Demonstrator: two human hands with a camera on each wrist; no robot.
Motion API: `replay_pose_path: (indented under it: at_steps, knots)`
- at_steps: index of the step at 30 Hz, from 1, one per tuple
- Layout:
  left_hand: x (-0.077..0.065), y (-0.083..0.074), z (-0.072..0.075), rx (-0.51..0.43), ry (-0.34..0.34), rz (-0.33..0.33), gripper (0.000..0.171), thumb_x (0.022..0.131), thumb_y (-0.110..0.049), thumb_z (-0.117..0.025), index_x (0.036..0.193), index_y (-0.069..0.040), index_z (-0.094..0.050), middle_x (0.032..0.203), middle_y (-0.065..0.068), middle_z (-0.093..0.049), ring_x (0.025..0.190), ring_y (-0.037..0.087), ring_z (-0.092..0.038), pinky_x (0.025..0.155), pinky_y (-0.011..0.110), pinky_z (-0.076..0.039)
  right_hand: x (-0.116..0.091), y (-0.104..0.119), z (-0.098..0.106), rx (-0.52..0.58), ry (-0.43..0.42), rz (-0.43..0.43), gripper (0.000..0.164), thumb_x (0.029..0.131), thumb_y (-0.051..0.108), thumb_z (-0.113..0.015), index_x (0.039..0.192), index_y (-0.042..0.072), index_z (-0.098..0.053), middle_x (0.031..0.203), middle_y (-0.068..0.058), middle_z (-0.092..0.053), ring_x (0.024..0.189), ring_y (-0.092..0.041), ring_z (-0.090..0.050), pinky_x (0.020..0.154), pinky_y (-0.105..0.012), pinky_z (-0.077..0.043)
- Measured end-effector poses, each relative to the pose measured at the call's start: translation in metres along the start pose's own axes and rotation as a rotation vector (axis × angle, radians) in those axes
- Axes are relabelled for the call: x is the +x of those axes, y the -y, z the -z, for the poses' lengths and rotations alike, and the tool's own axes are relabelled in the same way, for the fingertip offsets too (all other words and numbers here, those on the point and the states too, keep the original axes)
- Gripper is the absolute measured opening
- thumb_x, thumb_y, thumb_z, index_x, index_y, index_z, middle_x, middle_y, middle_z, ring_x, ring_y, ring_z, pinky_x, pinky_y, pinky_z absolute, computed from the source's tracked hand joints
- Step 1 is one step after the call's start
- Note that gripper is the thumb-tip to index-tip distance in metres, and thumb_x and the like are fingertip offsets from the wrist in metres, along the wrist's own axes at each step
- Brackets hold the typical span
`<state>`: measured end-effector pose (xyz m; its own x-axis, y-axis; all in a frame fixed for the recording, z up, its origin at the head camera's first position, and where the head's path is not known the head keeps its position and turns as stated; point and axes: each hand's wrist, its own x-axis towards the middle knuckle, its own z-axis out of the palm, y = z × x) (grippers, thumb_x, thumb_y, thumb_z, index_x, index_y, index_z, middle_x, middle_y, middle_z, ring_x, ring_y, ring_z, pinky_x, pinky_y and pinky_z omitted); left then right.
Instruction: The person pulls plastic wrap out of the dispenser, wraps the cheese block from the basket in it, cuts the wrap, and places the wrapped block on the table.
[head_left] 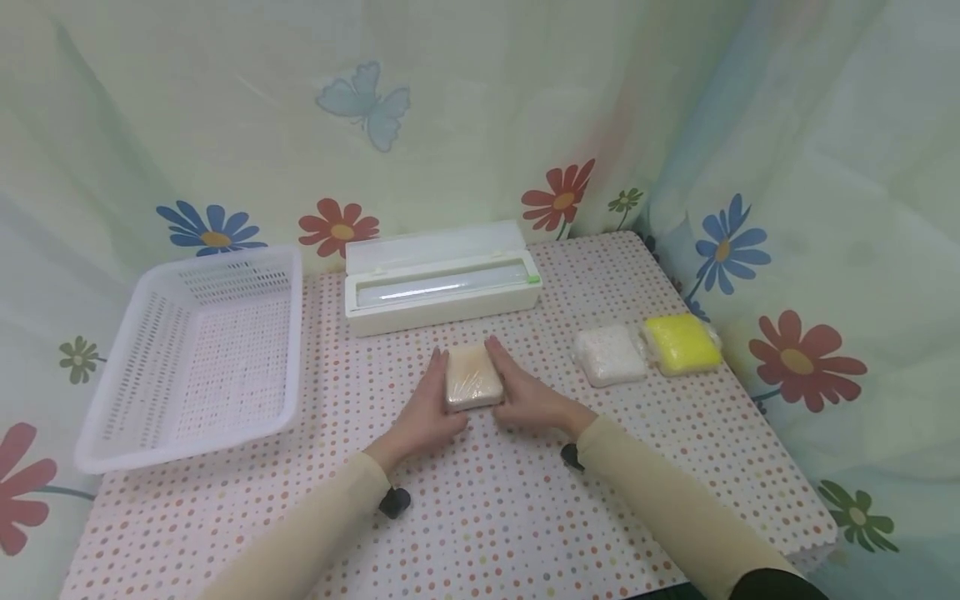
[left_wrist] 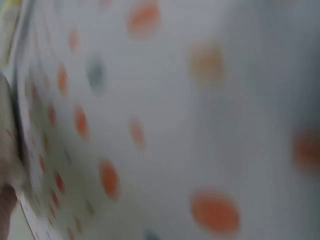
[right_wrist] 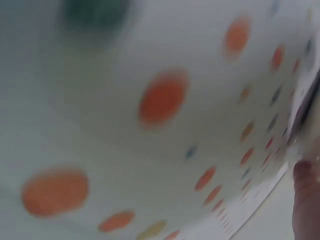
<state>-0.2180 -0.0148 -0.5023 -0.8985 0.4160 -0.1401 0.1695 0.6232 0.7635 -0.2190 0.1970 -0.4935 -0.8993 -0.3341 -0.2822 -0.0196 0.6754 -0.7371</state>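
Note:
A beige block point(head_left: 474, 377) in clear, shiny plastic wrap lies near the middle of the dotted tabletop, between both hands. My left hand point(head_left: 429, 412) is against its left side, fingers straight and pointing away, thumb by the near corner. On the other side, my right hand point(head_left: 531, 396) lies along the right edge with its fingers extended. The left wrist view catches only a sliver of the wrapped block point(left_wrist: 7, 135) at its left border. At the right border of the right wrist view, a fingertip point(right_wrist: 303, 172) touches the wrap.
Behind the block stands a white cling film dispenser point(head_left: 442, 314), lid up, with a roll inside. A white plastic basket point(head_left: 292, 367) is at the left. White point(head_left: 611, 356) and yellow point(head_left: 682, 343) wrapped packs sit side by side at the right. A flowered curtain point(head_left: 465, 125) hangs behind.

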Motion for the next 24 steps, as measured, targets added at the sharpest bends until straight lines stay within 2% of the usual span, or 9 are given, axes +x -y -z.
replay_pose_path:
  at_steps: [4, 7, 9, 12, 14, 17, 19, 21, 24]
  knots:
    - [0.009, 0.016, 0.012, 0.082, 0.054, -0.054, 0.094, 0.082, -0.016, -0.081, 0.16, -0.008, -0.029, 0.173, 0.011, -0.01, 0.157, 0.036, -0.023, 0.125, 0.055, -0.026, 0.003, -0.01, 0.011, -0.074, 0.042, 0.077, 0.11, 0.083, 0.008, -0.074, 0.166, 0.016, -0.002, 0.173, -0.005, -0.005, 0.16, -0.027, -0.013, 0.129, -0.048, -0.017]
    - [0.015, 0.022, 0.018, 0.112, 0.041, -0.069, 0.086, 0.083, -0.018, -0.083, 0.156, -0.009, -0.039, 0.171, 0.009, -0.021, 0.152, 0.036, -0.035, 0.123, 0.054, -0.032, 0.005, -0.014, 0.016, -0.148, 0.028, 0.123, 0.1, 0.087, 0.01, -0.076, 0.165, 0.013, -0.013, 0.172, -0.007, -0.016, 0.158, -0.028, -0.021, 0.128, -0.046, -0.021]
    - [0.018, 0.024, 0.02, 0.121, 0.034, -0.088, 0.083, 0.083, -0.02, -0.084, 0.154, -0.009, -0.043, 0.169, 0.01, -0.027, 0.147, 0.036, -0.043, 0.121, 0.054, -0.037, 0.007, -0.014, 0.018, -0.19, 0.014, 0.141, 0.095, 0.088, 0.012, -0.077, 0.164, 0.011, -0.019, 0.17, -0.008, -0.021, 0.157, -0.027, -0.025, 0.128, -0.045, -0.022]
    - [0.019, 0.028, 0.02, 0.136, 0.048, -0.112, 0.079, 0.087, -0.024, -0.081, 0.155, -0.01, -0.042, 0.168, 0.01, -0.03, 0.149, 0.034, -0.04, 0.123, 0.052, -0.034, 0.008, -0.013, 0.018, -0.223, 0.024, 0.124, 0.09, 0.091, 0.018, -0.074, 0.164, 0.012, -0.02, 0.169, -0.008, -0.024, 0.156, -0.028, -0.028, 0.127, -0.046, -0.024]
    - [0.018, 0.028, 0.023, 0.118, 0.057, -0.108, 0.076, 0.092, -0.027, -0.076, 0.156, -0.012, -0.039, 0.166, 0.01, -0.033, 0.147, 0.034, -0.044, 0.122, 0.051, -0.036, 0.007, -0.012, 0.02, -0.201, 0.031, 0.096, 0.087, 0.095, 0.024, -0.071, 0.164, 0.016, -0.019, 0.169, -0.009, -0.026, 0.154, -0.029, -0.032, 0.126, -0.048, -0.028]
    - [0.018, 0.022, 0.029, -0.017, 0.047, -0.061, 0.067, 0.099, -0.031, -0.066, 0.157, -0.014, -0.037, 0.164, 0.013, -0.038, 0.146, 0.036, -0.044, 0.121, 0.053, -0.037, 0.007, -0.011, 0.027, -0.077, 0.031, 0.093, 0.077, 0.101, 0.028, -0.064, 0.163, 0.015, -0.021, 0.167, -0.013, -0.031, 0.15, -0.034, -0.04, 0.122, -0.052, -0.036]
    - [0.02, 0.015, 0.031, -0.134, 0.002, -0.007, 0.059, 0.104, -0.037, -0.057, 0.155, -0.014, -0.039, 0.159, 0.016, -0.045, 0.143, 0.038, -0.048, 0.118, 0.055, -0.04, 0.007, -0.007, 0.03, 0.051, 0.004, 0.072, 0.068, 0.104, 0.032, -0.059, 0.16, 0.013, -0.025, 0.163, -0.018, -0.036, 0.144, -0.038, -0.046, 0.117, -0.053, -0.042]
    - [0.024, 0.008, 0.031, -0.253, -0.068, 0.064, 0.054, 0.106, -0.043, -0.05, 0.151, -0.013, -0.043, 0.155, 0.017, -0.05, 0.141, 0.039, -0.05, 0.117, 0.056, -0.041, 0.01, -0.001, 0.03, 0.153, -0.057, 0.041, 0.06, 0.106, 0.037, -0.054, 0.154, 0.009, -0.031, 0.158, -0.021, -0.042, 0.139, -0.039, -0.052, 0.112, -0.051, -0.048]
    - [0.03, 0.0, 0.027, -0.339, -0.216, 0.157, 0.055, 0.108, -0.051, -0.041, 0.145, -0.012, -0.05, 0.144, 0.018, -0.06, 0.135, 0.037, -0.056, 0.113, 0.055, -0.046, 0.016, 0.011, 0.024, 0.252, -0.206, -0.044, 0.055, 0.108, 0.045, -0.047, 0.147, 0.007, -0.039, 0.151, -0.021, -0.048, 0.132, -0.036, -0.057, 0.107, -0.046, -0.053]
